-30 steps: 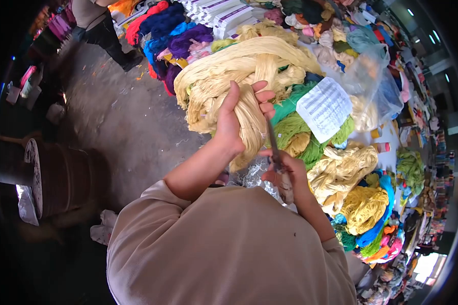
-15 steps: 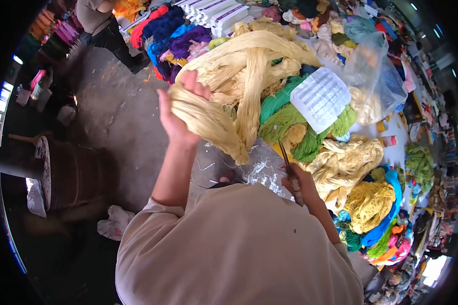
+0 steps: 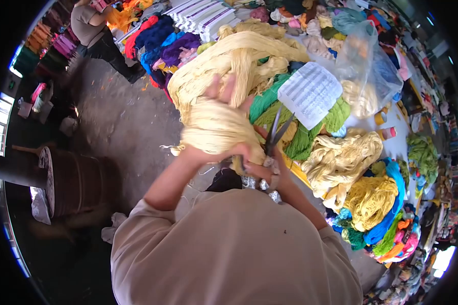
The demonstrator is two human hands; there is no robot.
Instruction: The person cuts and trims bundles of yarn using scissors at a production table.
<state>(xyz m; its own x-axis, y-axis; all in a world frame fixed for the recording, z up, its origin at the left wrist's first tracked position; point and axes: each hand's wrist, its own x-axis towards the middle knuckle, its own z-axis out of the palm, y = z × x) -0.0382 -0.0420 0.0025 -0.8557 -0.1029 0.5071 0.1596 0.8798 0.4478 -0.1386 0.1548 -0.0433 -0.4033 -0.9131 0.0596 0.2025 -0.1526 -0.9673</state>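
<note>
A pale cream skein of yarn [image 3: 216, 129] is bunched in front of my chest. My left hand [image 3: 236, 151] is wrapped around it, blurred fingers showing past its far side and the thumb on the near side. My right hand [image 3: 264, 172] is closed on a pair of scissors [image 3: 276, 131], whose blades point up and away, slightly apart. Both hands are close together at the skein's right end, and the yarn partly hides the right fingers. Just beyond lies a large heap of cream yarn [image 3: 203, 63] on the table.
A printed sheet [image 3: 310, 95] rests on green yarn [image 3: 303, 140]. To the right are more cream skeins [image 3: 343, 157], yellow yarn [image 3: 371, 201] and a clear plastic bag [image 3: 366, 66]. A rusty barrel [image 3: 81, 178] stands at left. Another person [image 3: 99, 38] stands at far left.
My left hand has moved right and toward me with the cream skein. My right hand has come up and left to meet it, and the scissors' blades now show apart.
</note>
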